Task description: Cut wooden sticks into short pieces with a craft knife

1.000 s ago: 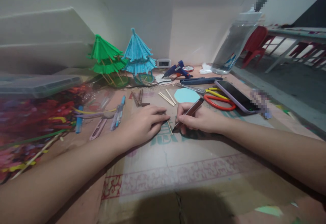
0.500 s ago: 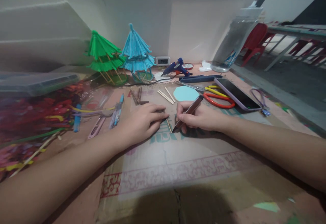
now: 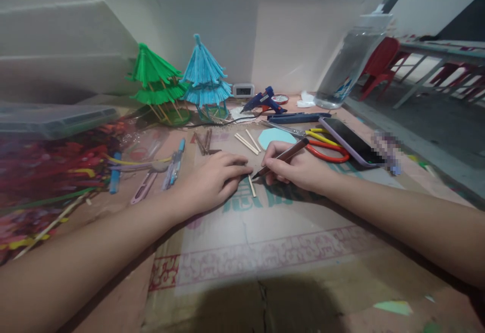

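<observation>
My right hand (image 3: 293, 166) is closed around a brown marker (image 3: 286, 156), its tip down at a short thin wooden stick (image 3: 252, 186) on the cardboard (image 3: 212, 272). My left hand (image 3: 220, 179) lies palm down, its fingertips pinning the upper end of that stick. Just beyond the hands are several pale sticks (image 3: 247, 143), some brown sticks (image 3: 204, 142) and a light blue octagonal piece (image 3: 276, 139).
Green (image 3: 153, 78) and blue (image 3: 204, 75) layered paper roofs on sticks stand at the back. Near them lies a blue glue gun (image 3: 263, 100). Red-handled scissors (image 3: 328, 152), a phone (image 3: 350, 141) and a clear bottle (image 3: 343, 70) are at right; colourful craft pieces (image 3: 56, 161) fill the left.
My right hand has moved the marker tip up along the stick, away from its near end, and the marker now leans lower. My left hand has barely moved.
</observation>
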